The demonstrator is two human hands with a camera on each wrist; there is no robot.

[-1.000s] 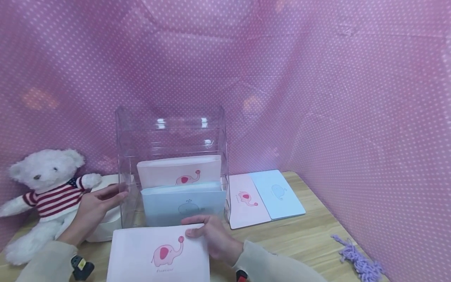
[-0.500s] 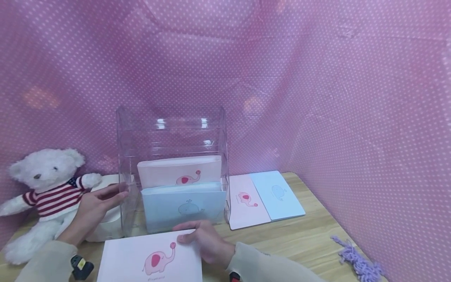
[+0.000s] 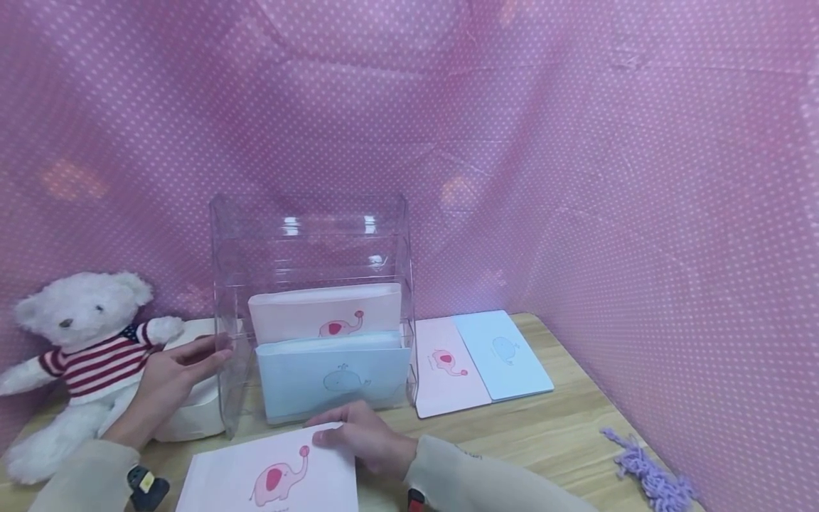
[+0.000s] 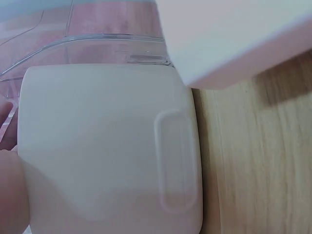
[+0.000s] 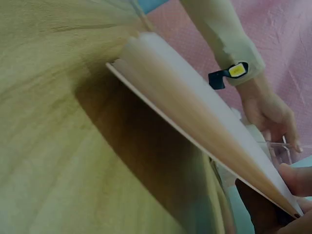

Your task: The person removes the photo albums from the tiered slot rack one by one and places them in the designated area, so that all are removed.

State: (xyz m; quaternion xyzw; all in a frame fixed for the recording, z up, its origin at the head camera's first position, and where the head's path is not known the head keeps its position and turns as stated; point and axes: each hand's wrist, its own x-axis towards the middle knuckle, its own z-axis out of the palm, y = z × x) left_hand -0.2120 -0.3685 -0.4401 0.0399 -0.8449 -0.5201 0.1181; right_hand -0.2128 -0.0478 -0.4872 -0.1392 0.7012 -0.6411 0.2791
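My right hand (image 3: 365,441) holds a pale pink notebook (image 3: 224,469) with a pink elephant on its cover, low in the head view. The thumb lies on top and the fingers are underneath; the right wrist view shows its page edges (image 5: 209,126) tilted over the wooden table. At the left, my left hand (image 3: 171,377) pinches the front edge of the left wall of a clear plastic box (image 3: 320,249). Inside the box stand a thick pink elephant notebook (image 3: 288,316) and, ahead of it, a light blue whale one (image 3: 294,377).
A white teddy bear (image 3: 102,366) in a striped sweater sits at the left. Behind my left hand is a white rounded container (image 4: 107,136). Right of the box lie a pink booklet (image 3: 448,384) and a blue booklet (image 3: 512,370); purple yarn (image 3: 652,473) lies farther right.
My right hand has moved the elephant notebook down and to the left, away from the box, turning it slightly. The left hand has stayed at the box's wall.
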